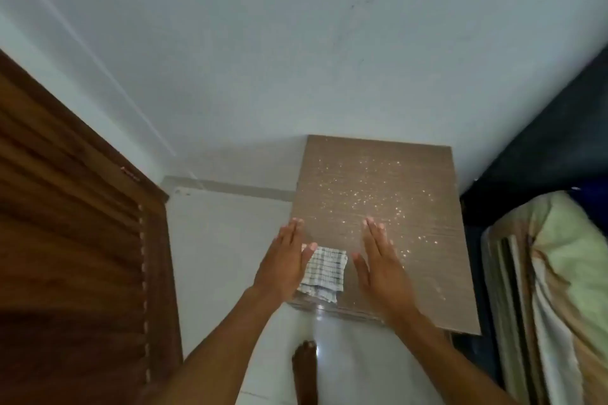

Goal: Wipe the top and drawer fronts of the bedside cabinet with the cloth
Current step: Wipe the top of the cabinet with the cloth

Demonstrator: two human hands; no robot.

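Note:
The bedside cabinet stands against the wall, and I look down on its brown wood-grain top, which is speckled with small bright crumbs. A folded white cloth with a dark check pattern lies at the top's near left corner, slightly overhanging the front edge. My left hand hovers flat just left of the cloth, fingers straight and apart, thumb over the cloth's edge. My right hand hovers flat just right of it, holding nothing. The drawer fronts are hidden below the top.
A dark wooden louvred door fills the left side. A bed with a pale green and cream cover presses close on the right. White floor tiles lie left of the cabinet, and my bare foot stands before it.

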